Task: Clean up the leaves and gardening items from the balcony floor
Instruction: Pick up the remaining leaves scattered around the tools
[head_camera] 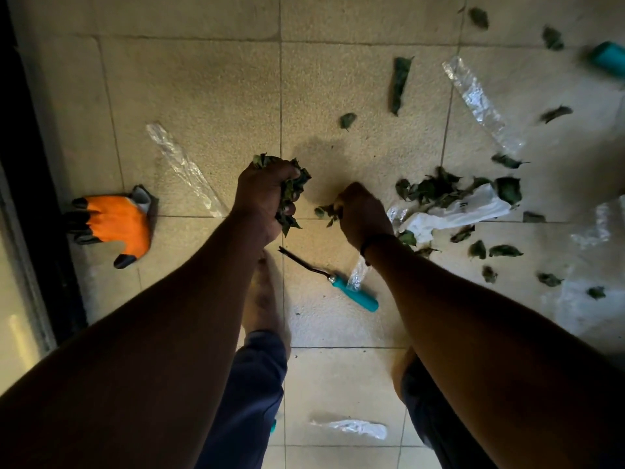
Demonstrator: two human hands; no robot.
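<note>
We find the left hand (267,191) fisted tight round a wad of leaves (291,198), w/ leaf ends poking out above and below the fist. The right hand (362,211) is curled too, pinching a few small leaves (327,210) at its fingertips, close beside the left fist.

Task items on the tiled floor (203,79): main leaf pile (436,189) lies just right of the right hand, partly on a white bag (453,214); loose leaves scatter farther right and far-right. One long leaf (400,83) lies farther out, long axis running near-far. Hand rake (341,286) w/ teal handle sits near, between the forearms, axis slanting far-left to near-right, tines toward the left hand. Orange glove (118,221) lies well left. Clear plastic strips (184,167) lie left and far-right; a teal object (608,59) at far-right edge is blurred, unidentified.

Judgement: right hand is nearer the pile, so the next grab falls to it, reaching rightward. Approx. most leaves not yet collected.
</note>
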